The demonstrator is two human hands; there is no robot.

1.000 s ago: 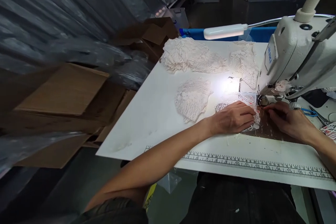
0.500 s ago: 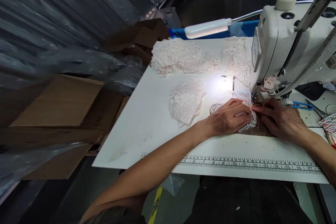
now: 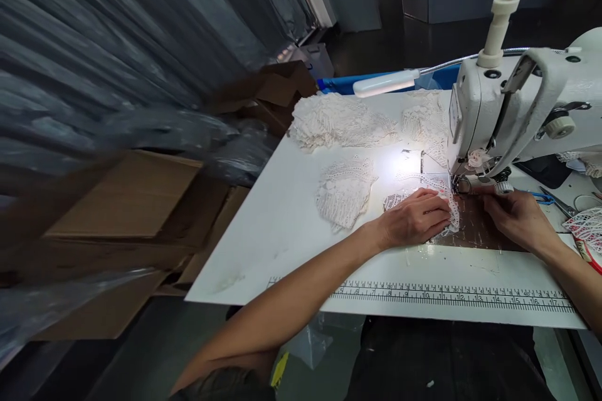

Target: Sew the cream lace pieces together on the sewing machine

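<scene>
My left hand point(image 3: 414, 219) lies flat, fingers together, pressing a white lace piece point(image 3: 450, 208) onto the table just left of the needle of the white sewing machine point(image 3: 517, 113). My right hand point(image 3: 516, 218) rests on the dark plate to the right of the needle, its fingers curled toward the presser foot point(image 3: 463, 185) and touching the lace edge there. The fingertips of the right hand are partly hidden under the machine head. A lamp point(image 3: 385, 83) lights the spot.
Lace pieces lie on the white table point(image 3: 291, 225): a big pile point(image 3: 338, 120) at the back, one point(image 3: 345, 191) in the middle, another point(image 3: 426, 119) by the machine. A printed ruler point(image 3: 451, 296) runs along the front edge. Blue scissors point(image 3: 548, 198) sit right; cardboard boxes point(image 3: 126, 200) stand left.
The view shifted slightly. My right hand drew back a little to the right of the needle; my left hand stayed pressed on the lace.
</scene>
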